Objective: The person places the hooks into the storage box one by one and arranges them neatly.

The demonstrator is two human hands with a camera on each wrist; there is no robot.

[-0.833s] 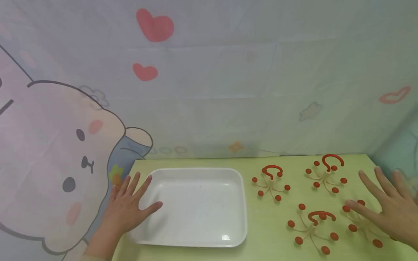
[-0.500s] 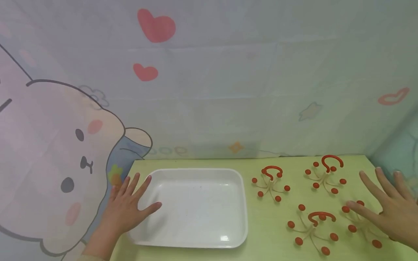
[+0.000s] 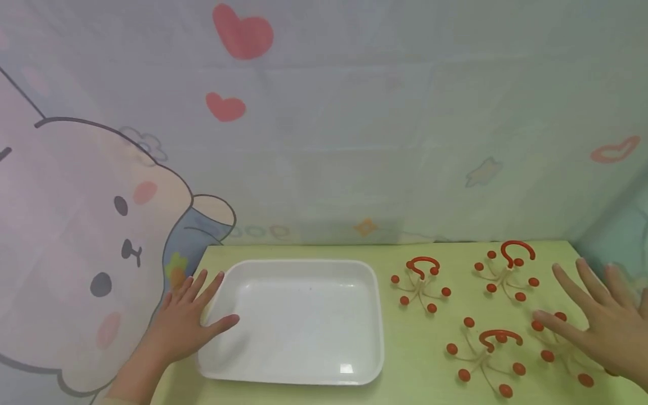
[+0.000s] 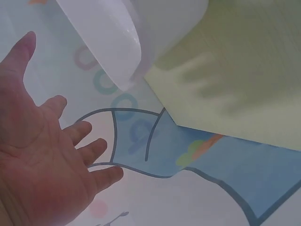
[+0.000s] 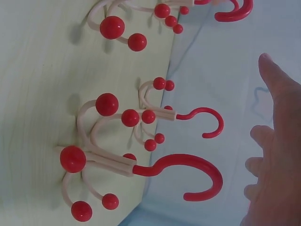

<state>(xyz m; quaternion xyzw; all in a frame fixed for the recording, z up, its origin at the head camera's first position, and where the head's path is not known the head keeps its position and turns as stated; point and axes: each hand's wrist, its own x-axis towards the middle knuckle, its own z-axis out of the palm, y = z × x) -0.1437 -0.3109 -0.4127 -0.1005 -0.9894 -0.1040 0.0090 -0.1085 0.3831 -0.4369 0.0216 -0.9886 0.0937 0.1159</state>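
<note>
My left hand hovers with fingers spread at the left side of a white rectangular tray, its thumb overlapping the rim in the head view. In the left wrist view the palm and fingers show nothing held. My right hand, also spread and holding nothing, is over the right side of the table, partly covering one multi-arm hook hanger. Similar hangers, cream arms tipped with red balls and topped by a red hook, stand nearby: one beside the tray, one at the back, one in front.
A pale yellow-green table carries everything. Behind it hangs a cloth backdrop printed with hearts and a white cartoon animal. The table's back edge meets the cloth, and its left edge runs beneath my left forearm.
My left hand has drifted a little to the left, so it overlaps less of the tray. The right hand has shifted very slightly left. The tray and hangers stay where they were.
</note>
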